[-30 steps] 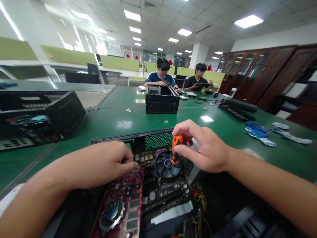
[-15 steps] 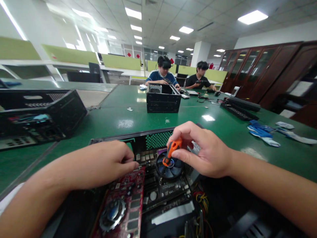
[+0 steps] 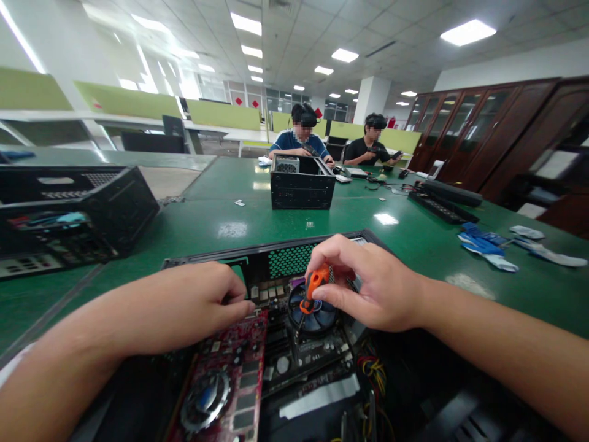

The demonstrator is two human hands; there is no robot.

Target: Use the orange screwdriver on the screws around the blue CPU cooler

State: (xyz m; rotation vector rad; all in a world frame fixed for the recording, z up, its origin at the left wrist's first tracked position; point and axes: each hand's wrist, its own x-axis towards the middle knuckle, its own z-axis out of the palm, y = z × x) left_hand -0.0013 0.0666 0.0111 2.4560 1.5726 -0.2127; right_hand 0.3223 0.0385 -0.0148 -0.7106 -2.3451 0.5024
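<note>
My right hand (image 3: 368, 285) grips the orange and black handle of a screwdriver (image 3: 315, 288). Its shaft slants down past the round black cooling fan (image 3: 327, 318), with the tip by the fan's lower left edge over the motherboard (image 3: 313, 356). My left hand (image 3: 216, 301) is closed, thumb and finger pinched at the far end of a red graphics card (image 3: 251, 368); its other fingers are curled out of sight. The card has a round silver fan on its face. All of this lies inside an open black computer case (image 3: 285, 245).
Another black case (image 3: 304, 190) stands further back, and an open one (image 3: 78, 215) sits at left. Blue and white gloves (image 3: 488, 245) lie at right on the green table (image 3: 207, 227). Two people (image 3: 301, 135) sit across it. Coloured cables (image 3: 375, 368) run beside the motherboard.
My right hand has come down and slightly left with the screwdriver, whose shaft now shows below the handle by the fan's edge. My left hand has stayed at the graphics card.
</note>
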